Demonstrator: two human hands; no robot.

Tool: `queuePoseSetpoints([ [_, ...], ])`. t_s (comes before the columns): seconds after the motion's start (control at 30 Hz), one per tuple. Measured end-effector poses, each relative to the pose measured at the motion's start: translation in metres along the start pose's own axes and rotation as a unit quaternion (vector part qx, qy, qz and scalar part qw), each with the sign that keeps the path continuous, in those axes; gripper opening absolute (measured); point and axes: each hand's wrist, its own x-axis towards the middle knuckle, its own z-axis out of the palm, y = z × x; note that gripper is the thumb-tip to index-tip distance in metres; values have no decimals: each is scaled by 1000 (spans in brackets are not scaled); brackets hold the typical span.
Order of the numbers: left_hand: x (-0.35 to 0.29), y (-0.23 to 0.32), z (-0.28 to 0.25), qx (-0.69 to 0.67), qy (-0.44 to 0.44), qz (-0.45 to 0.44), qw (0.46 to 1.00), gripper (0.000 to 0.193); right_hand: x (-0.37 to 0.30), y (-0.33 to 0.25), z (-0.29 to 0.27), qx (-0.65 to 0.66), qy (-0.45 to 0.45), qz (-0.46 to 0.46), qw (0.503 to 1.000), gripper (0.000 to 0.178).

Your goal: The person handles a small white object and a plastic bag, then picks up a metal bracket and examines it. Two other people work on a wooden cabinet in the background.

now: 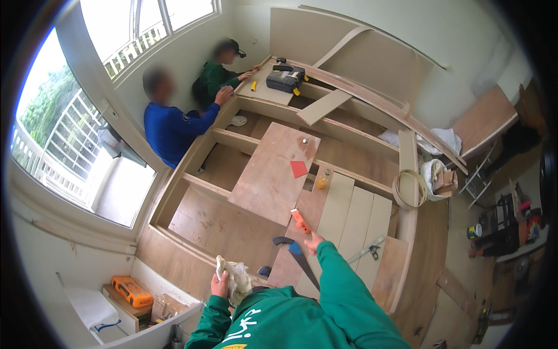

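Note:
My left hand (220, 285) is closed on a crumpled whitish bag (237, 280) at my waist; its contents are hidden. My right hand (314, 242) reaches forward, its fingers closed at the near end of an orange-handled scraper (301, 221) with a pale blade. Close to that hand, a handsaw (301, 260) with a dark handle lies across the boards. A red square sheet (299, 169) rests on the loose plywood panel (268, 168). Beside the panel stands a small bottle of amber liquid (322, 180).
A wooden platform frame (195, 185) with open bays spreads before me, partly covered by pale boards (343, 212). Two people work at its far left edge. A dark toolbox (286, 78) sits at the back. A combination square (367, 250) lies right, and an orange case (132, 291) lower left.

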Motion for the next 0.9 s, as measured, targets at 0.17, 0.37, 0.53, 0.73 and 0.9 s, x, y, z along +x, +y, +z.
queuePoseSetpoints([
  [0.17, -5, -2, -11, 1, 35, -12, 999, 30, -22, 94, 26, 46, -8, 106, 993, 57],
  [0.37, 9, -9, -13, 61, 50, 1, 997, 31, -37, 161, 46, 21, -33, 170, 985, 44],
  [0.53, 14, -6, 0, 52, 20, 0, 998, 31, -26, 152, 31, 26, -9, 110, 994, 37],
  [0.73, 7, 9, 11, 46, 12, -13, 999, 32, -30, 138, 29, 53, 44, 116, 991, 53],
  [0.9, 3, 14, 5, 10, -5, -8, 1000, 30, -51, 178, 74, 61, -40, 167, 983, 51],
])
